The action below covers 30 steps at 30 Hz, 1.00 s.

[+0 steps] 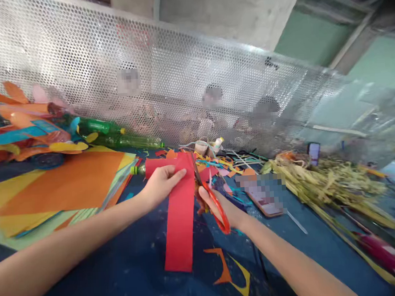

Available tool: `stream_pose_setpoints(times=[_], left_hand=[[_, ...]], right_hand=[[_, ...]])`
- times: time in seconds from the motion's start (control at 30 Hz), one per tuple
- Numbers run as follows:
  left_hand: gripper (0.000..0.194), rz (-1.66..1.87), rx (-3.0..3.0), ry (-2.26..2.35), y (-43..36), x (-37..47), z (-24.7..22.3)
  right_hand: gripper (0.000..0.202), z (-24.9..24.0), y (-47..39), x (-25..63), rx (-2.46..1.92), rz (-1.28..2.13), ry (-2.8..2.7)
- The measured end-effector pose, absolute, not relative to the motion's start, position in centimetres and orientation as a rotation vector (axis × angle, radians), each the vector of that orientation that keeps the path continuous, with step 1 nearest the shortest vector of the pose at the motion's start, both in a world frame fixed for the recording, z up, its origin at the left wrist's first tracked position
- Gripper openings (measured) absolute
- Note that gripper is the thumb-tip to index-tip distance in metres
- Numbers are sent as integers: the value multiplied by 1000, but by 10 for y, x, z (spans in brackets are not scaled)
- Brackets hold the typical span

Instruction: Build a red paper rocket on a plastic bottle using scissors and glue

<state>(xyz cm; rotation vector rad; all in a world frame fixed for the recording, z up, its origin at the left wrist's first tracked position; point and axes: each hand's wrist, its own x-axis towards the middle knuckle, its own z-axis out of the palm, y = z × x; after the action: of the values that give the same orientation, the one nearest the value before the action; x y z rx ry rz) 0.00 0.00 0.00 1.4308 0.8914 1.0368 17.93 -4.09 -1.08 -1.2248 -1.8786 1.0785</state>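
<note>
Looks like the trimming step: left hand (pixel 164 183) pinches the red paper strip (pixel 180 229) mid-table, right hand (pixel 235 210) grips orange-handled scissors (pixel 216 201) by its far right edge; next snip calls for steady paper.

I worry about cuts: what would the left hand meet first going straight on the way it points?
Probably the scissors blades, just past the red paper strip that the left hand holds; depth is unclear.

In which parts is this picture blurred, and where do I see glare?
Head view: whitish glare on the perforated silvery sheet; head view: the dry yellowish-green plant fibres look smeared; head view: the long red paper strip is comparatively sharp.
</note>
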Motion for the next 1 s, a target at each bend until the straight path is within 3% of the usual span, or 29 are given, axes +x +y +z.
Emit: stream_pose_setpoints(times=[0.23,1.0], left_hand=[[35,1067,1358,839,-4,6,-4],[32,1046,1212,736,-5,6,-6]], right_hand=[[52,-23,-39,174,-1235,1069,-1857],[57,-25,-45,168,-1353,1019,-1681]])
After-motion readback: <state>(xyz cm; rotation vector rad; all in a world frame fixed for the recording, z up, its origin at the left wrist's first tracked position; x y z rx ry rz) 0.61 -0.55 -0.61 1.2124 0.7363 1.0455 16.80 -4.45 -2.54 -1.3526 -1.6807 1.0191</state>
